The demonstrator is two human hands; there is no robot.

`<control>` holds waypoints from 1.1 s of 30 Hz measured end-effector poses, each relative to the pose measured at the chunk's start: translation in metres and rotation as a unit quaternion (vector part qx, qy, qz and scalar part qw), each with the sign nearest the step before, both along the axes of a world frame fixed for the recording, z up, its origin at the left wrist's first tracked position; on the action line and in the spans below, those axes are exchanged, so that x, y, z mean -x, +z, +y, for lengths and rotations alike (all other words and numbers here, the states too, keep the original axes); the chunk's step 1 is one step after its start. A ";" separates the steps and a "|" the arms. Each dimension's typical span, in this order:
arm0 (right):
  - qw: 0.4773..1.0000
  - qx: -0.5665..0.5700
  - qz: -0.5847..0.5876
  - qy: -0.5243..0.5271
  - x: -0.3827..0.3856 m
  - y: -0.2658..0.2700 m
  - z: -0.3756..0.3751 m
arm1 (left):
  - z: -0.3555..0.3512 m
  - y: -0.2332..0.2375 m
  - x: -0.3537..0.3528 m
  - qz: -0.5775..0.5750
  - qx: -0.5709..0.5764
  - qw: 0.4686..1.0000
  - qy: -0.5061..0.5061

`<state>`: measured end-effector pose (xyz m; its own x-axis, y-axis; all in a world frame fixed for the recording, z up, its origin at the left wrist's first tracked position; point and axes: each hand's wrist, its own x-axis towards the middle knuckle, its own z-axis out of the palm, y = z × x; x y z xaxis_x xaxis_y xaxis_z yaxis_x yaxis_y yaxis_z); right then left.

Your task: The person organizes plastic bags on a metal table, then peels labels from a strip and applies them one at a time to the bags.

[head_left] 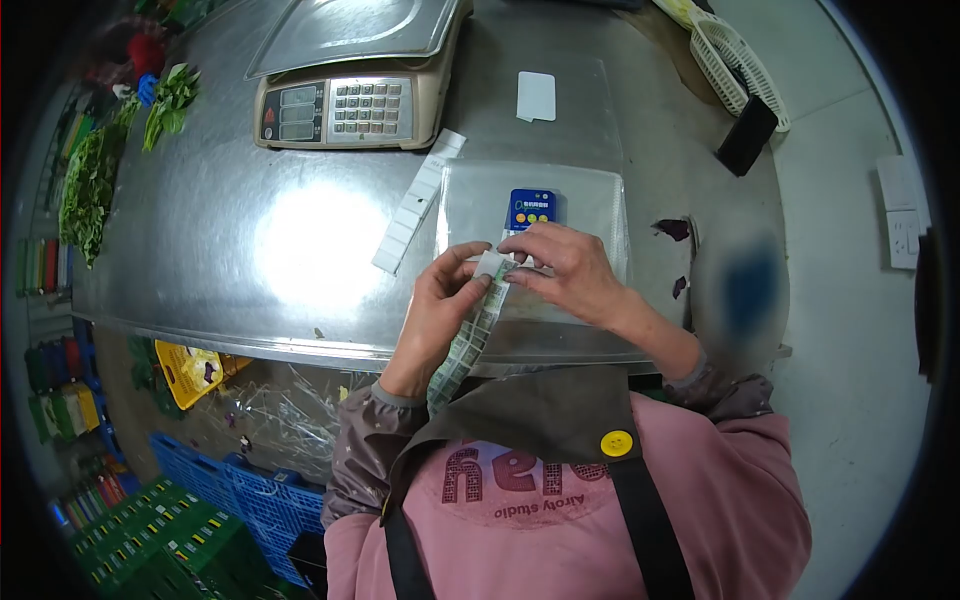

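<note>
A long strip of small green-and-white printed labels (462, 352) hangs from my left hand (432, 308) down against the apron. My left thumb and fingers pinch it near its top end. My right hand (568, 268) is closed at that same end, its thumb and forefinger pinching the edge of a label. Just beyond my fingers lies a blue printed card (532, 205) on clear plastic bags (590, 195); my right hand hides its lower part. Left of the bags, a whitish strip of blank squares (416, 208) lies slanted on the metal table (200, 240).
A weighing scale (370, 112) stands at the back. White cards (536, 96), a black phone (748, 136) and a white basket (735, 60) are behind and right. Leafy greens (90, 205) lie at left, near another person's blue-gloved hand (147, 89). Crates (170, 540) stand below left.
</note>
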<state>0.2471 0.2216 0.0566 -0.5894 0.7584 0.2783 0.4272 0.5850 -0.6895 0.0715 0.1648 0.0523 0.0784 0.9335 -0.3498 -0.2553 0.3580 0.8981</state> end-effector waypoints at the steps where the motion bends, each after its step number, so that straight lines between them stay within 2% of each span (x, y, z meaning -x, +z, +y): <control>1: 1.000 0.015 -0.006 -0.001 0.000 0.002 0.000 | 0.000 0.001 0.000 -0.002 -0.001 1.000 0.003; 3: 0.999 0.030 -0.013 0.001 0.001 0.006 -0.002 | 0.000 0.002 0.001 0.002 0.067 0.998 -0.022; 6: 1.000 0.027 -0.001 -0.010 0.004 0.008 -0.006 | -0.002 0.000 -0.001 -0.007 0.080 0.997 -0.001; 9: 0.999 -0.034 0.015 0.027 0.002 0.003 -0.006 | -0.002 -0.002 -0.001 -0.010 0.076 0.997 -0.011; 13: 0.991 -0.124 -0.032 0.049 0.000 0.000 -0.009 | -0.001 -0.010 0.000 -0.021 0.066 0.997 -0.022; 14: 0.985 -0.161 -0.048 0.045 -0.001 -0.002 -0.011 | -0.001 -0.008 -0.001 -0.034 0.100 0.994 -0.032; 15: 0.984 -0.167 -0.050 0.045 -0.002 -0.004 -0.013 | 0.001 -0.007 -0.001 -0.047 0.129 0.990 -0.043; 18: 0.977 -0.198 -0.062 0.045 -0.006 -0.011 -0.013 | 0.006 -0.018 -0.002 -0.033 0.116 0.991 -0.066; 19: 0.978 -0.192 -0.064 0.055 -0.007 -0.014 -0.014 | 0.007 -0.017 -0.008 -0.037 0.130 0.991 -0.024; 21: 0.979 -0.184 -0.069 0.060 -0.010 -0.017 -0.016 | 0.009 -0.020 -0.012 -0.020 0.122 0.992 -0.039; 23: 0.989 -0.103 -0.091 0.058 -0.011 -0.019 -0.014 | 0.012 -0.024 -0.013 -0.001 0.112 0.993 -0.048; 24: 0.989 -0.103 -0.091 0.058 -0.012 -0.019 -0.012 | 0.013 -0.027 -0.013 0.007 0.122 0.991 -0.055; 26: 0.993 0.004 -0.115 0.011 -0.014 -0.022 -0.010 | 0.016 -0.038 -0.011 0.016 0.133 0.989 -0.059; 27: 0.993 0.007 -0.114 0.013 -0.016 -0.027 -0.007 | 0.016 -0.047 -0.010 0.038 0.112 0.992 -0.044; 29: 0.983 0.152 -0.024 -0.097 -0.021 -0.042 0.010 | 0.018 -0.063 -0.008 0.058 0.088 0.994 -0.029; 30: 0.983 0.153 -0.025 -0.098 -0.022 -0.046 0.023 | 0.017 -0.070 -0.006 0.132 0.070 0.988 -0.038; 31: 0.966 0.213 -0.019 -0.146 -0.023 -0.049 0.039 | 0.016 -0.078 -0.005 0.204 0.052 0.976 -0.048; 32: 0.943 0.270 -0.012 -0.193 -0.024 -0.052 0.053 | 0.012 -0.087 -0.007 0.204 0.053 0.976 -0.050; 33: 0.943 0.271 -0.012 -0.194 -0.022 -0.054 0.064 | 0.008 -0.097 -0.009 0.248 0.018 0.968 -0.036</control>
